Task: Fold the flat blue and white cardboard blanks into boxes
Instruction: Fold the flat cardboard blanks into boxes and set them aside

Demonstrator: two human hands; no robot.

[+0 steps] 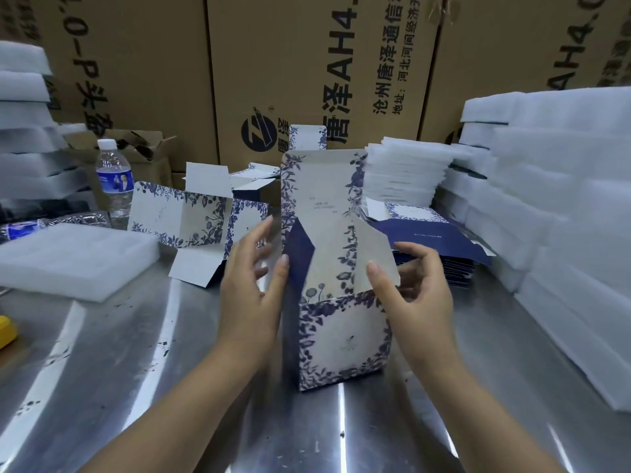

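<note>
The centre box [343, 339] is white with navy floral borders, on a silvery worktop [136, 353] before brown cartons [307, 63].

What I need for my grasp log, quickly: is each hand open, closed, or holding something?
Left hand: open, thumb touching the dark blue flap of the box.
Right hand: pinching the box's pale flap.

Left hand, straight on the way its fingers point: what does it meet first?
Probably the blue flap of the upright box. The left hand points up and rightward at it, thumb near its edge. Depth is unclear.
</note>
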